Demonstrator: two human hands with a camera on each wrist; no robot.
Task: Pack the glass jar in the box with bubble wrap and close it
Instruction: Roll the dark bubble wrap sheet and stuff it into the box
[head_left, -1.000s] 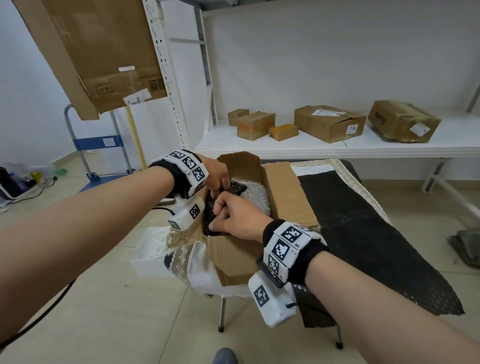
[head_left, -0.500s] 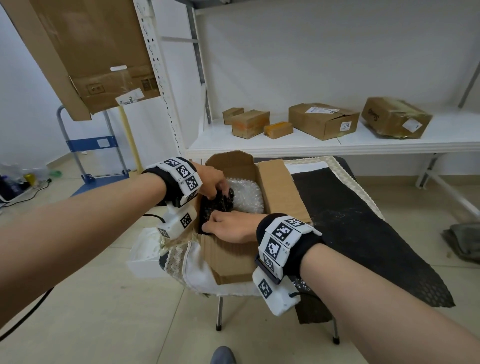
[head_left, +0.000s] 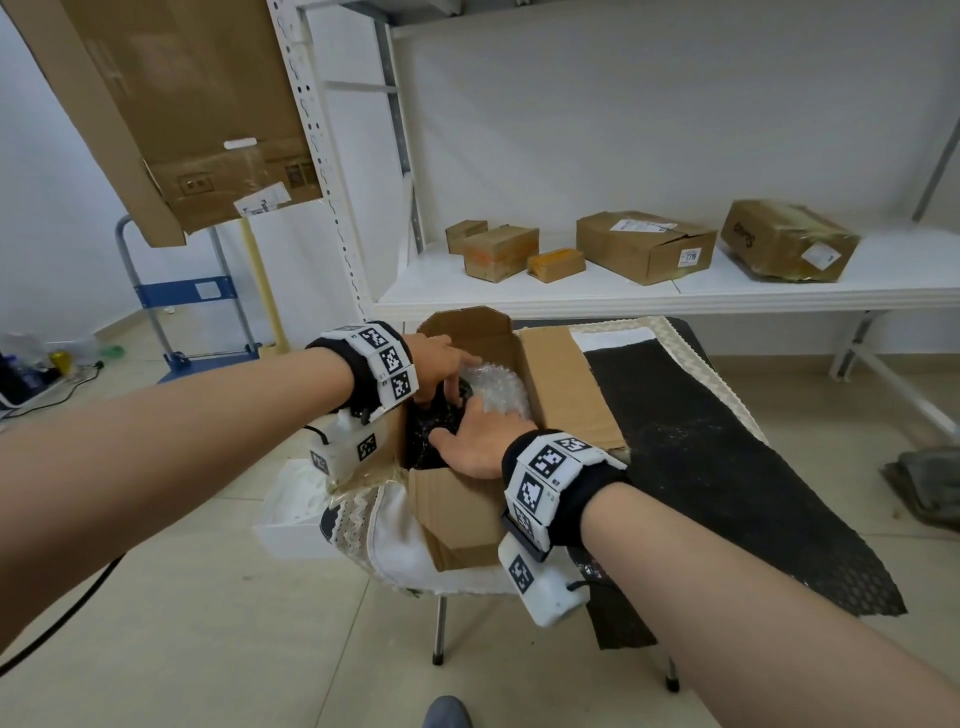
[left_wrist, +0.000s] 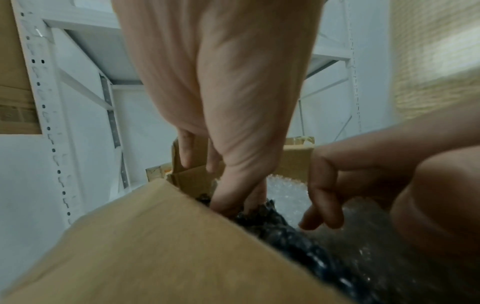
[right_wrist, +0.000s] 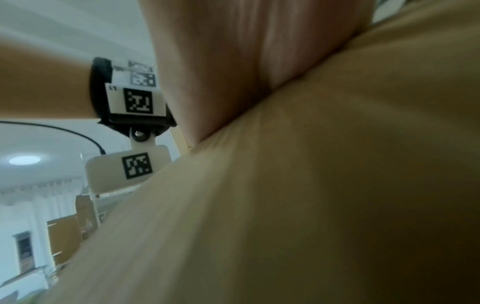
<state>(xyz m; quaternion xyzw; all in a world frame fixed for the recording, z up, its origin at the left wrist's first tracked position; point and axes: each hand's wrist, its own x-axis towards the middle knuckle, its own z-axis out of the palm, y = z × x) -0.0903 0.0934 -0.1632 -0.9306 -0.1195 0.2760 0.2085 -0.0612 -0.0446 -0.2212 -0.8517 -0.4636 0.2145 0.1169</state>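
Observation:
An open cardboard box stands on a small table. Inside it lie clear bubble wrap and a dark bundle of black bubble wrap; no glass jar shows. My left hand reaches in from the left. In the left wrist view its thumb and forefinger pinch the top of the black wrap. My right hand lies over the front wall, its bent fingers touching the clear wrap. The right wrist view shows mostly cardboard.
A black mesh sheet covers the table to the right of the box. A white foam tray sits low on the left. Behind, a white shelf carries several cardboard boxes. A blue hand trolley stands at the back left.
My right hand has slid off the black wrap and forward, toward the clear wrap. My left hand has stayed at the top of the black wrap.

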